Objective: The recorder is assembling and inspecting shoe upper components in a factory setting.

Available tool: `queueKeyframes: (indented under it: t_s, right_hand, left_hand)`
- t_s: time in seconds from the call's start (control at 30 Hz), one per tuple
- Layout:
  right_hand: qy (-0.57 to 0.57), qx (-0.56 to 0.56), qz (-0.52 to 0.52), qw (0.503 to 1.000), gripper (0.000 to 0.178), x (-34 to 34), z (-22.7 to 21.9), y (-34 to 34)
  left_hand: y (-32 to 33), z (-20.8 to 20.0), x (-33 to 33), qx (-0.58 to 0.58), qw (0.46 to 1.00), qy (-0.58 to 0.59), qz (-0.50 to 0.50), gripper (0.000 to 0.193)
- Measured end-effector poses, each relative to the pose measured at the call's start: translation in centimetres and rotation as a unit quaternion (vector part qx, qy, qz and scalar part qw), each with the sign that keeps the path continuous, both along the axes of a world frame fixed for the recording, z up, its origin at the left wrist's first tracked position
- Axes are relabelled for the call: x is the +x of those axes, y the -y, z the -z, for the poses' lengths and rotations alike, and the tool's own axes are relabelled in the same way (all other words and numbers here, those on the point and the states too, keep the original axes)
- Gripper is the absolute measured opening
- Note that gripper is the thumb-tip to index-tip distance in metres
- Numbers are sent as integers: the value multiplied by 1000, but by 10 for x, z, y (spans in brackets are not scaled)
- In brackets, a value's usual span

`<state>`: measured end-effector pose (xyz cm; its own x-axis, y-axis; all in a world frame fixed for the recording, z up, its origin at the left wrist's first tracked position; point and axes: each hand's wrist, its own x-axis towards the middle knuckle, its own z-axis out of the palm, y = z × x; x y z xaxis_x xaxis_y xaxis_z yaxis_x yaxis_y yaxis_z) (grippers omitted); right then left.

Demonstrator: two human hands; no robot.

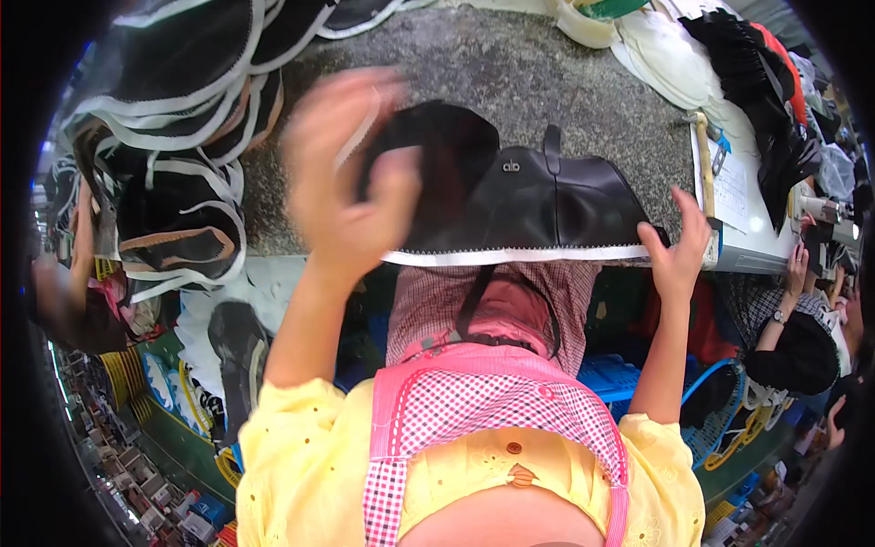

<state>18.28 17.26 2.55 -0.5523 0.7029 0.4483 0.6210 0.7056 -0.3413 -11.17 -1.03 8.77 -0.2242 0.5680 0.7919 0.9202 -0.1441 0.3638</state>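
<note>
A black leather shoe upper lies on the stone worktop in front of me. It has a white zigzag-stitched edge along its near side, a short strap and a small metal ornament. My right hand is at its right end, with the thumb touching the leather and the fingers apart. Over the upper's left part is my left hand, smeared by motion. A bit of white edging shows among its fingers, but whether they grip it is unclear.
Stacked black pieces with white edging cover the worktop's left side. At the right are a hammer, a paper sheet, pale stacked pieces and black gathered material. Blue baskets stand below. Other people work on both sides.
</note>
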Motion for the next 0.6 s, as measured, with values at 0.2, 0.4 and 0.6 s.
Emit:
queueKeyframes:
  t_s: [0.2,0.4,0.6]
  right_hand:
    - [83,-7,-151,985,46,-123,-7,16]
    - [102,-131,-86,982,41,-119,26,6]
    - [-85,-332,-212,915,20,-116,20,-4]
  left_hand:
    - [-96,79,35,-372,923,-53,78,38]
    - [-93,90,33,-327,917,202,103,30]
    - [-70,83,34,-146,943,241,180,34]
